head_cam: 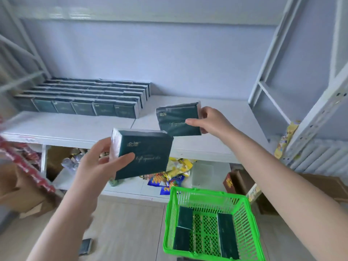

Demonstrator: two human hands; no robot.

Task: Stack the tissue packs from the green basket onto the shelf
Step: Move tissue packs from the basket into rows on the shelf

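Basket [207, 192] is on the floor under your right forearm, with at least three basket packs [226, 232] in it. Its near edge is cut off, so the count isn't firm. There's a dark flat thing [85, 246] on the floor by your left arm. It's blurred, might be a dropped pack, can't tell.

Left hand [98, 162] grips the left pack [148, 151] by its left end, thumb across the face, in the air in front of the shelf lip. Right hand [209, 121] pinches the right pack [177, 119] at its right end, up at shelf [216, 132] level and seemingly over it. Each pack's far end is unsupported.

Risks:
- Soft wrap plus an end grip means either pack could sag or twist out. The left one would likely land on the floor or in the snacks [175, 172] below the shelf.
- The pack corners are close, nearly touching. Move both at once and they could knock.
- Rows [84, 102] at back left appear to stand on edge, packed tight. Shove a new pack in hard and you could tip the front row or push it out of line.
- Set one down too near the lip and it may slide off.

Can't see:
- Your fingers behind both packs, so grip depth is unknown.
- The left end of the rows, which runs behind a blurred upright.
- Whether the rows are one layer or more.
- The print on the packs, too soft to read.
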